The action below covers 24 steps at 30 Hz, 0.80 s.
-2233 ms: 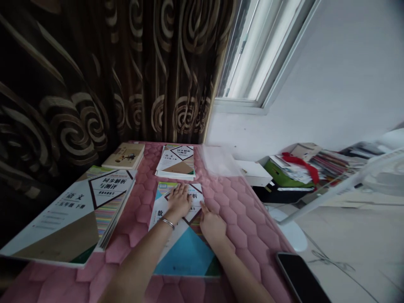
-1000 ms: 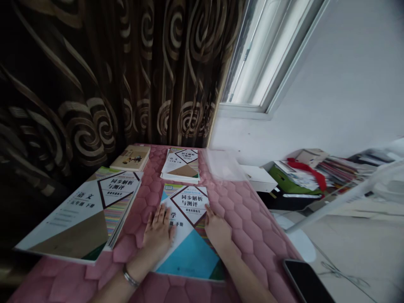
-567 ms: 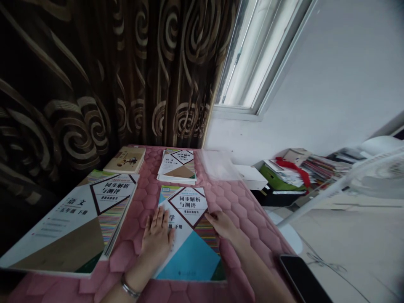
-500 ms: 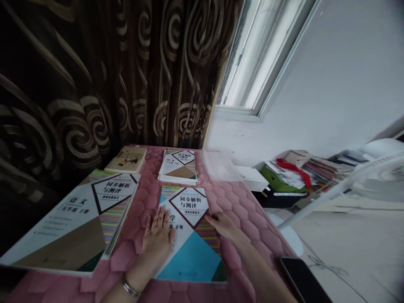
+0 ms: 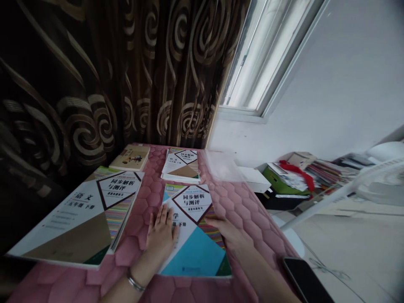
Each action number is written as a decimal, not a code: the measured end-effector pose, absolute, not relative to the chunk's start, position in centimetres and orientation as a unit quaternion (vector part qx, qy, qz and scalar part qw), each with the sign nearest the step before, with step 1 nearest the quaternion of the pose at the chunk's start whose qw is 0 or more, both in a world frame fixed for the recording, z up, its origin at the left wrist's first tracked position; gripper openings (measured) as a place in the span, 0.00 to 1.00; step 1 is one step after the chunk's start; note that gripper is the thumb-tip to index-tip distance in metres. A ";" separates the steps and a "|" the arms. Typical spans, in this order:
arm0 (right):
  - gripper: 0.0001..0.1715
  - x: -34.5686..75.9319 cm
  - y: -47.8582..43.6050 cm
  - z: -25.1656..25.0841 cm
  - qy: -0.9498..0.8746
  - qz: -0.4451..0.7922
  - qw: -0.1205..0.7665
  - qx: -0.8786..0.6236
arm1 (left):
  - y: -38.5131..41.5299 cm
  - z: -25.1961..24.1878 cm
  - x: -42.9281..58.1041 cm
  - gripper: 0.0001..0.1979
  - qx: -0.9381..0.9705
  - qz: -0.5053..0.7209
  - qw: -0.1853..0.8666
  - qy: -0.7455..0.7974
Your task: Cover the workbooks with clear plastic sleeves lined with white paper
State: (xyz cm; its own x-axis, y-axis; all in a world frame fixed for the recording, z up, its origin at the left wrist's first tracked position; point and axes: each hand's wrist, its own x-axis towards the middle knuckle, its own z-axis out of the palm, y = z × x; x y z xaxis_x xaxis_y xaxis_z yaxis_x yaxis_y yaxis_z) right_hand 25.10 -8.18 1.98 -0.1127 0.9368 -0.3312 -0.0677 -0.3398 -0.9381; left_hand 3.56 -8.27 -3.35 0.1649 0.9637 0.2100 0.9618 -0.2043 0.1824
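A blue and white workbook [image 5: 192,248] lies in front of me on the pink quilted table cover [image 5: 249,219]. My left hand [image 5: 160,233] lies flat and open on the workbook's left edge, with a bracelet on the wrist. My right hand [image 5: 227,232] is at the book's right edge, its fingers curled onto the edge of the cover. What lies under those fingers is hidden.
A large brown and white workbook stack [image 5: 78,219] lies at the left, a small tan book [image 5: 131,157] and another workbook stack [image 5: 182,165] at the back, and a clear plastic sleeve [image 5: 222,165] beside them. A black phone [image 5: 304,280] lies at the right front. Dark curtain [image 5: 94,84] behind; cluttered books [image 5: 303,172] on the right.
My left hand slid from the middle of the cover down to its left edge. My right hand turned from lying flat beside the book to curling its fingers onto the right edge.
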 end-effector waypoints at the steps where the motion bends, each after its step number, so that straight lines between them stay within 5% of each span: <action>1: 0.25 25.0 -8.0 3.0 -0.441 0.601 0.400 -0.532 | -8.4 -2.8 3.7 0.27 0.757 0.146 0.003 0.637; 6: 0.20 25.8 -6.2 11.8 -0.639 0.371 0.383 -0.555 | -8.6 -0.3 4.1 0.21 0.758 0.176 0.052 0.626; 12: 0.10 25.9 -7.2 19.0 -0.764 0.038 0.166 -0.622 | -7.5 -1.2 2.0 0.20 0.721 0.174 0.037 0.670; 20: 0.14 23.6 -11.4 5.1 -0.867 -0.151 -0.024 -0.474 | -4.8 -3.7 -2.6 0.18 0.683 0.226 0.028 0.694; 24: 0.09 24.5 -13.4 -1.7 -0.898 -0.194 -0.018 -0.396 | -3.6 -3.8 -3.6 0.17 0.683 0.302 0.035 0.664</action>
State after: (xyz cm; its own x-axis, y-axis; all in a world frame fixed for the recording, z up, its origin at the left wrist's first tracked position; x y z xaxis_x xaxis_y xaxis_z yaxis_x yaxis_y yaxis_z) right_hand 24.54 -13.43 -1.70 -0.6863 0.7172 0.1210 0.7033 0.6119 0.3620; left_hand -3.62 -3.59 -3.78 -0.0638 0.9286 0.3656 0.8860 -0.1158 0.4489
